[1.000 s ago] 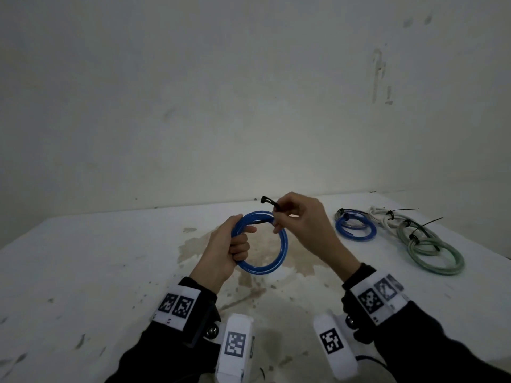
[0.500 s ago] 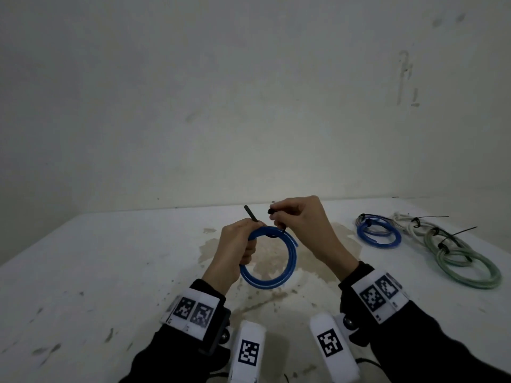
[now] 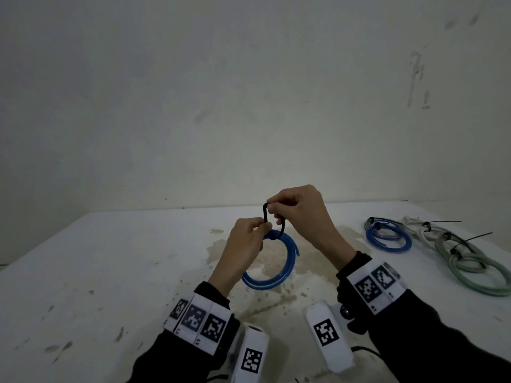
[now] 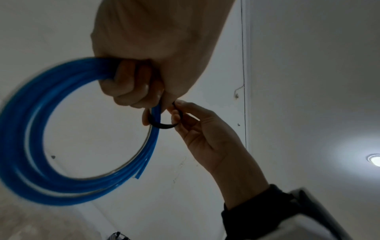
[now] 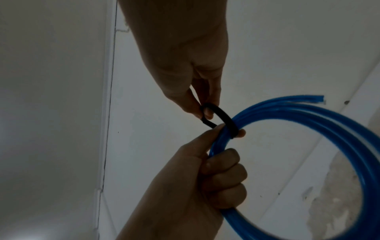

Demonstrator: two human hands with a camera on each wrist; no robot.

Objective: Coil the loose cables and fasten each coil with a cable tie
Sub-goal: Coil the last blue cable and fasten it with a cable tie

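A blue cable coil hangs above the stained white table, held up at its top. My left hand grips the coil's strands in a fist. A black cable tie is looped around the strands just past that fist. My right hand pinches the upper end of the tie loop between thumb and fingertips. The coil's cut ends stick out on the right.
At the right of the table lie tied coils: a blue one, a white one and a grey-green one, with black tie tails sticking out. A plain wall stands behind the table's far edge.
The black tie went from a straight stub at the coil's top to a loop bent around the strands. My right hand rose above the coil, and the left shifted up to its top.
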